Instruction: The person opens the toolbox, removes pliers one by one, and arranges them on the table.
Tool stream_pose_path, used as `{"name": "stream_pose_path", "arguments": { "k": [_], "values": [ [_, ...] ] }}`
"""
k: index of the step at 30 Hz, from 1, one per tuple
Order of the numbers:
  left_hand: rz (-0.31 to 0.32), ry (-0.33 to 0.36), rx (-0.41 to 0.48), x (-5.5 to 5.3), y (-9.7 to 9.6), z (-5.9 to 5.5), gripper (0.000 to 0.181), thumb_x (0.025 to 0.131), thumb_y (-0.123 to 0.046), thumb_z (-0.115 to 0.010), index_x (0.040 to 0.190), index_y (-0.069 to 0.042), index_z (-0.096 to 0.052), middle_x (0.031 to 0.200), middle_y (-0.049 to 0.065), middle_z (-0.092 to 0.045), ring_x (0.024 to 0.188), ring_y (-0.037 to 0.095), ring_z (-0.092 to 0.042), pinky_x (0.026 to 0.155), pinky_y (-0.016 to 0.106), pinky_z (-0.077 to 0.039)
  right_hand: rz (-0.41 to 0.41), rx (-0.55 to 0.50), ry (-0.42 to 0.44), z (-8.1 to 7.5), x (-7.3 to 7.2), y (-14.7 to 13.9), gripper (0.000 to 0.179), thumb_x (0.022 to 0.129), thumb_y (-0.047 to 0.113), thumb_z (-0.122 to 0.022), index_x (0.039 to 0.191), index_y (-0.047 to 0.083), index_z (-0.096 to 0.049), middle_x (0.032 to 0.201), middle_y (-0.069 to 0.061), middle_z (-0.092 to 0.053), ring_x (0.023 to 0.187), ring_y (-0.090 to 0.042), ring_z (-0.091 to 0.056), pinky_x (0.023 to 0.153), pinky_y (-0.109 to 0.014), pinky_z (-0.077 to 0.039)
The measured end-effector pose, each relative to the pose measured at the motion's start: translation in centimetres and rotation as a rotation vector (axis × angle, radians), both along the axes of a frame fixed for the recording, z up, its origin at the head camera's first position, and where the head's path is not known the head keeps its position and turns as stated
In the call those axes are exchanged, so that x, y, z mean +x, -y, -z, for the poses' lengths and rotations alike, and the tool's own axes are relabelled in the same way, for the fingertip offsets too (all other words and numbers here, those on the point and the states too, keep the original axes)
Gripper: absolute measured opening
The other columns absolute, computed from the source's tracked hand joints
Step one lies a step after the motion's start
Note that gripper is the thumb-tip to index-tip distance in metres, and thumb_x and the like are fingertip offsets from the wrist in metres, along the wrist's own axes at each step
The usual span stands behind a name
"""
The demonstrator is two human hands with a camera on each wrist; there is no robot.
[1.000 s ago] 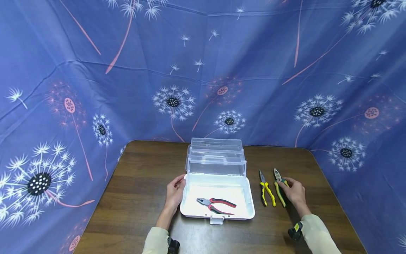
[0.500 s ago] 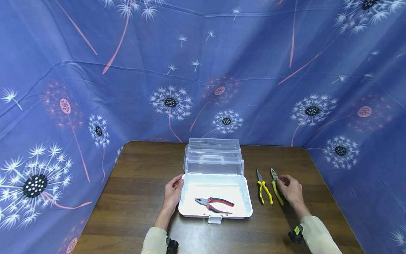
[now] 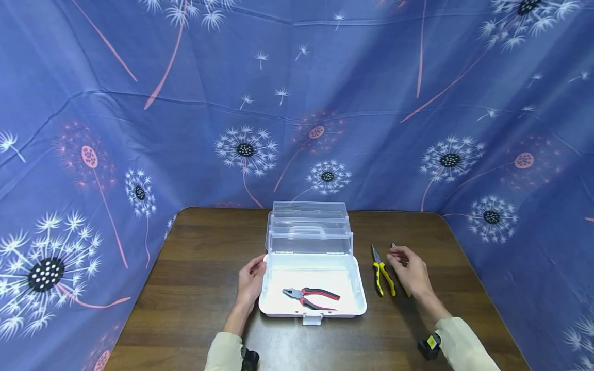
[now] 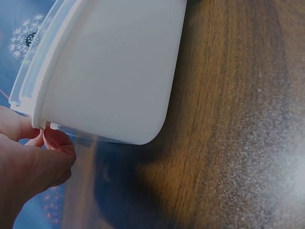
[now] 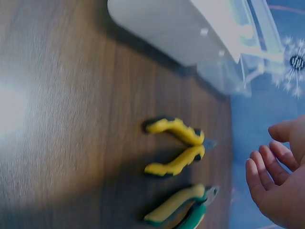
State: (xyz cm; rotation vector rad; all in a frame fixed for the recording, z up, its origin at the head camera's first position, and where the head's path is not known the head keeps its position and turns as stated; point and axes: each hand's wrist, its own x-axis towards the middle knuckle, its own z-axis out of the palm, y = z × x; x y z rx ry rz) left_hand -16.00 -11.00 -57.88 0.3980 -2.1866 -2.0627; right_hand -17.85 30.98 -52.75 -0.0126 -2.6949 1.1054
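Observation:
A white toolbox [image 3: 278,313] with its clear lid [image 3: 310,226] tilted back stands mid-table. Inside it lie red-and-black combination pliers [image 3: 302,297]. My left hand [image 3: 250,281] pinches the box's left rim near the hinge corner, as the left wrist view shows. My right hand [image 3: 412,273] hovers over the green-handled pliers [image 5: 177,202], hiding most of them in the head view. Its fingers are loosely bent and hold nothing. Just left of that hand, yellow-and-black needle-nose pliers [image 3: 380,265] lie on the table, jaws pointing away.
The brown wooden table [image 3: 209,247] reaches back to a blue cloth [image 3: 287,77] printed with dandelions. At the box's front hangs a clear latch [image 3: 312,320].
My right hand has come off the green-handled pliers and shifted left and away from me over them. The left hand stays at the box rim. The head view has drifted slightly.

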Motion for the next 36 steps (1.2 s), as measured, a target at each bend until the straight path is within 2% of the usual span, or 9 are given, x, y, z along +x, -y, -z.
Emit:
{"name": "stream_pose_path", "arguments": {
  "k": [7, 11, 17, 24, 30, 36],
  "values": [
    [-0.002, 0.003, -0.007, 0.1, 0.0, 0.0, 0.032, 0.103, -0.003, -0.057, 0.133, 0.005, -0.064, 0.12, 0.021, -0.068, 0.106, 0.024, -0.062, 0.081, 0.017, -0.048, -0.07, -0.039, -0.013, -1.0, 0.5, 2.3, 0.023, 0.099, 0.015, -0.069, 0.117, 0.0, -0.068, 0.105, -0.012, -0.072, 0.096, -0.021, -0.065, 0.08, -0.016, -0.049],
    [-0.005, 0.013, -0.023, 0.1, 0.0, -0.1, 0.032, 0.104, -0.005, -0.058, 0.133, 0.004, -0.064, 0.121, 0.02, -0.068, 0.107, 0.024, -0.061, 0.082, 0.018, -0.048, -0.119, -0.083, -0.012, -1.0, 0.8, 3.7, 0.022, 0.1, 0.015, -0.069, 0.117, 0.001, -0.069, 0.104, -0.01, -0.072, 0.095, -0.019, -0.066, 0.079, -0.016, -0.05],
    [-0.005, 0.022, -0.03, 0.1, -0.1, -0.2, 0.032, 0.104, -0.007, -0.058, 0.134, 0.003, -0.064, 0.123, 0.02, -0.067, 0.109, 0.025, -0.061, 0.083, 0.019, -0.048, -0.184, -0.14, -0.024, -0.9, 1.4, 6.0, 0.021, 0.096, 0.009, -0.072, 0.115, 0.0, -0.069, 0.102, -0.007, -0.073, 0.092, -0.017, -0.066, 0.079, -0.024, -0.054],
    [0.003, 0.016, -0.021, 0.2, -0.1, -0.2, 0.033, 0.104, -0.007, -0.057, 0.134, 0.004, -0.063, 0.125, 0.021, -0.067, 0.11, 0.028, -0.062, 0.083, 0.019, -0.048, -0.233, -0.206, -0.008, -0.6, 2.1, 8.2, 0.019, 0.095, 0.009, -0.074, 0.111, 0.0, -0.071, 0.095, -0.003, -0.072, 0.087, -0.013, -0.066, 0.076, -0.022, -0.055],
    [-0.001, 0.021, -0.014, 0.2, 0.0, -0.2, 0.032, 0.104, -0.006, -0.057, 0.134, 0.003, -0.064, 0.123, 0.019, -0.068, 0.105, 0.022, -0.061, 0.081, 0.019, -0.048, -0.309, -0.21, -0.019, -0.1, 2.8, 9.6, 0.015, 0.095, 0.012, -0.075, 0.109, 0.005, -0.072, 0.096, 0.004, -0.072, 0.089, -0.014, -0.067, 0.08, -0.028, -0.057],
    [0.008, 0.009, 0.007, 0.2, 0.0, 0.0, 0.032, 0.104, -0.006, -0.057, 0.134, 0.004, -0.064, 0.124, 0.021, -0.067, 0.104, 0.021, -0.062, 0.081, 0.019, -0.048, -0.44, -0.163, -0.043, 0.5, 3.4, 11.0, 0.012, 0.095, 0.01, -0.075, 0.106, 0.007, -0.074, 0.098, 0.008, -0.072, 0.087, -0.008, -0.067, 0.081, -0.032, -0.058]
  ]
}}
